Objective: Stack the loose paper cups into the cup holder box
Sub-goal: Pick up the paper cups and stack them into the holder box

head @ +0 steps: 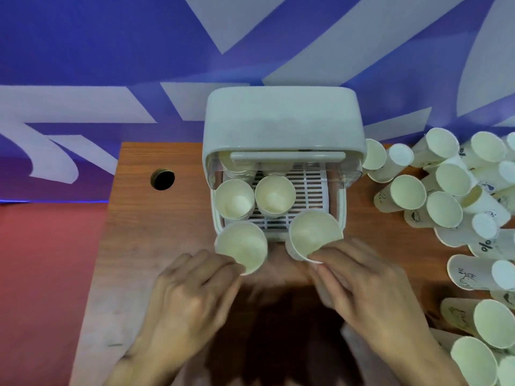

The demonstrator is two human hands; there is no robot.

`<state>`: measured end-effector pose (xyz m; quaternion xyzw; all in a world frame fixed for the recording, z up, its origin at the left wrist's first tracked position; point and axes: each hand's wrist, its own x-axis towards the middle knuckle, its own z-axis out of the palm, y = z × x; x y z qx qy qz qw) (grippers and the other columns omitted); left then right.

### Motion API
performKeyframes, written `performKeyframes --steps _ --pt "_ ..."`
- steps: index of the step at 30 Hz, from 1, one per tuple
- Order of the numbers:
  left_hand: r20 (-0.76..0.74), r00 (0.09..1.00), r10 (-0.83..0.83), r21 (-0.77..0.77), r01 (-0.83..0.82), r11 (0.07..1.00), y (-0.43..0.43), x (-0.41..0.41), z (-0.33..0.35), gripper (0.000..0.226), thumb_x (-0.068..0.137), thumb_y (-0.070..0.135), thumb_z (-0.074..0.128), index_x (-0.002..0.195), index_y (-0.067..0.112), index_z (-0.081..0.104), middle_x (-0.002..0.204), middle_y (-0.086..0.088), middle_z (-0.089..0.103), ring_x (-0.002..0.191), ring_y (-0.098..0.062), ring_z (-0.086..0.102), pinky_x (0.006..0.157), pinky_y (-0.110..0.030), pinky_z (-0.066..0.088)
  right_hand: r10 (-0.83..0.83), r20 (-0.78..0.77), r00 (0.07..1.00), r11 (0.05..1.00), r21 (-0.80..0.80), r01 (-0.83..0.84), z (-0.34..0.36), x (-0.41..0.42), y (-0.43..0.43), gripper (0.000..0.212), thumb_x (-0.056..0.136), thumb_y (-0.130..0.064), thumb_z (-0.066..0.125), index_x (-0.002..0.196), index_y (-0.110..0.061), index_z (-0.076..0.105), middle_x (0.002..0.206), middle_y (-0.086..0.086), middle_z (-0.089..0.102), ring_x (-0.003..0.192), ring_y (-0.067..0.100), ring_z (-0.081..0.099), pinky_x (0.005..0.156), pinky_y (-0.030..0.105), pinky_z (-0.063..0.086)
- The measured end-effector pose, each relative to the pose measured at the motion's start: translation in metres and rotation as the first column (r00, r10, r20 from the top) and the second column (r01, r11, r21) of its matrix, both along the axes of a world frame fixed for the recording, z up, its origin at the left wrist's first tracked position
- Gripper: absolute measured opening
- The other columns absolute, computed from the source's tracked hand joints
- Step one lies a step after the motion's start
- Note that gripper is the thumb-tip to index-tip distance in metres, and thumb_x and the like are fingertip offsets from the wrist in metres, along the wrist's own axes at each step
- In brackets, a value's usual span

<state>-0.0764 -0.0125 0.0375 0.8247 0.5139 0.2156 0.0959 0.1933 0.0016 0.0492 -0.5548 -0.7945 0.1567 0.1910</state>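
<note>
The white cup holder box [281, 121] stands at the back middle of the table, its lid raised over a slotted tray [309, 190]. Two paper cups stand upright on the tray's left half, one [234, 199] beside the other [274, 195], and more cups show dimly behind them under the lid. My left hand [189, 299] pinches the rim of a paper cup [241, 246] just in front of the box's left corner. My right hand [367, 285] pinches the rim of a tilted paper cup [312, 232] at the box's front right edge.
A heap of loose paper cups [451, 190] covers the right side of the wooden table [156, 232], reaching the front right corner [490, 324]. A round cable hole [162, 179] sits at the back left. A blue and white wall is behind.
</note>
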Motion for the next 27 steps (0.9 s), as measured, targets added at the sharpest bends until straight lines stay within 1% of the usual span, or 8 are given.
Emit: performKeyframes --steps 3,7,10,15,20,22,25,27 --pt "0.025 0.989 0.145 0.091 -0.146 0.985 0.012 -0.013 0.030 0.009 0.090 0.019 0.071 0.093 0.015 0.078 0.094 0.002 0.074 0.079 -0.025 0.069 0.066 -0.042 0.051 0.001 -0.037 0.999 0.994 0.105 0.003 0.001 -0.012 0.021 0.012 0.096 -0.019 0.068 0.105 -0.023 0.075 0.103 -0.010 0.067 0.092 0.013 0.064 0.068 0.035 0.054" --pt "0.048 0.970 0.238 0.144 -0.242 0.960 0.035 -0.018 0.036 0.012 0.095 0.021 0.068 0.090 0.015 0.078 0.089 0.001 0.073 0.071 -0.023 0.063 0.059 -0.043 0.049 -0.018 -0.100 0.995 0.980 0.197 0.038 -0.001 -0.025 0.047 0.010 0.097 -0.022 0.069 0.104 -0.024 0.076 0.102 -0.009 0.070 0.092 0.014 0.068 0.066 0.036 0.054" --pt "0.043 0.971 0.235 0.157 -0.239 0.958 0.047 -0.016 0.029 0.013 0.096 0.023 0.067 0.091 0.016 0.078 0.089 0.003 0.073 0.074 -0.021 0.062 0.060 -0.042 0.048 -0.010 -0.131 0.991 0.975 0.218 0.039 -0.003 -0.031 0.058 0.010 0.097 -0.029 0.069 0.101 -0.024 0.077 0.099 -0.008 0.072 0.090 0.019 0.071 0.061 0.041 0.055" --pt "0.014 0.978 0.209 0.165 -0.209 0.964 0.055 -0.008 0.020 0.012 0.095 0.021 0.068 0.089 0.017 0.077 0.088 0.003 0.073 0.079 -0.024 0.069 0.060 -0.045 0.048 -0.007 -0.062 0.998 0.977 0.214 0.020 -0.009 -0.033 0.056 0.010 0.098 -0.032 0.067 0.100 -0.028 0.076 0.097 -0.011 0.070 0.086 0.015 0.069 0.056 0.038 0.052" --pt "-0.055 0.978 0.199 0.142 -0.189 0.972 0.060 -0.006 0.004 0.011 0.095 0.022 0.068 0.088 0.019 0.076 0.087 0.005 0.072 0.078 -0.024 0.068 0.059 -0.039 0.044 0.011 -0.076 0.997 0.972 0.236 0.007 -0.024 -0.027 0.054 0.013 0.100 -0.025 0.065 0.103 -0.023 0.077 0.101 -0.007 0.071 0.090 0.017 0.069 0.060 0.038 0.053" --pt "-0.076 0.979 0.191 0.118 -0.182 0.976 0.062 -0.006 -0.006 0.010 0.094 0.022 0.069 0.087 0.020 0.075 0.085 0.005 0.072 0.077 -0.023 0.066 0.059 -0.037 0.042 0.014 -0.065 0.998 0.967 0.254 0.003 -0.030 -0.029 0.054 0.014 0.100 -0.023 0.065 0.105 -0.021 0.078 0.101 -0.006 0.071 0.090 0.017 0.069 0.061 0.034 0.053" --pt "-0.115 0.977 0.181 0.052 -0.176 0.983 0.066 -0.006 -0.024 0.004 0.089 0.021 0.075 0.085 0.021 0.076 0.082 0.005 0.070 0.074 -0.023 0.064 0.059 -0.033 0.040 0.016 -0.073 0.997 0.956 0.292 0.006 -0.036 -0.033 0.056 0.012 0.097 -0.017 0.068 0.102 -0.018 0.079 0.098 -0.004 0.073 0.086 0.019 0.069 0.060 0.031 0.051" --pt "-0.127 0.977 0.173 -0.011 -0.176 0.984 0.070 -0.007 -0.037 0.005 0.083 0.022 0.082 0.083 0.020 0.077 0.079 0.005 0.070 0.074 -0.024 0.064 0.058 -0.031 0.043 0.020 -0.082 0.996 0.955 0.296 0.005 -0.040 -0.035 0.056 0.011 0.096 -0.015 0.069 0.102 -0.017 0.079 0.099 -0.003 0.073 0.087 0.019 0.069 0.060 0.032 0.052"
